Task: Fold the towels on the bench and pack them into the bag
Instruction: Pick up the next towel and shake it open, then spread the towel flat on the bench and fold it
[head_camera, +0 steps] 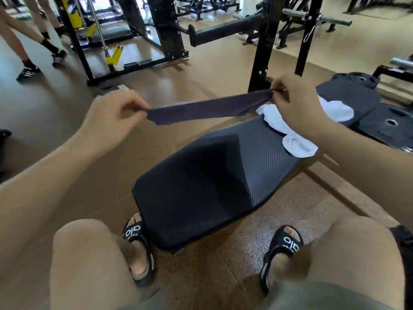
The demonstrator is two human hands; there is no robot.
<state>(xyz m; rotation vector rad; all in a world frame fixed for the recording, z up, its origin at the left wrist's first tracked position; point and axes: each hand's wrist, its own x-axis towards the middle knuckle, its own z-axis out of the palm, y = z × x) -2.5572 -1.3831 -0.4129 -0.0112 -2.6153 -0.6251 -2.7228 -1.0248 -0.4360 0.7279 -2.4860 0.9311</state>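
From the head view, you are holding a dark purple towel [207, 108] stretched out in the air above the far part of the desk [201, 182], a black padded gym seat with a ribbed surface. Your left hand [111, 113] is pinching the towel's left end, its fingers [131, 104] curled around the cloth. Your right hand [295, 101] is pinching the opposite end, with its fingers [279, 86] closed on the bunched corner. The towel is hanging taut between the two hands, sagging a little along its lower edge, and it is not touching the desk.

A white towel [297, 144] is lying crumpled on the far right corner of the desk, partly hidden behind your right wrist and spilling over the desk's edge. Beyond the desk, to its right, black weight plates [348, 97] are lying flat. A black rack frame [263, 52] is standing just behind the desk.

You are sitting at the near end of the desk with your knees apart and your feet in black sandals [138, 247] on the brown floor [67, 97], one on each side of the desk's near end. Far to the left of the desk, another person's legs in dark sneakers [29, 71] are showing on the floor.
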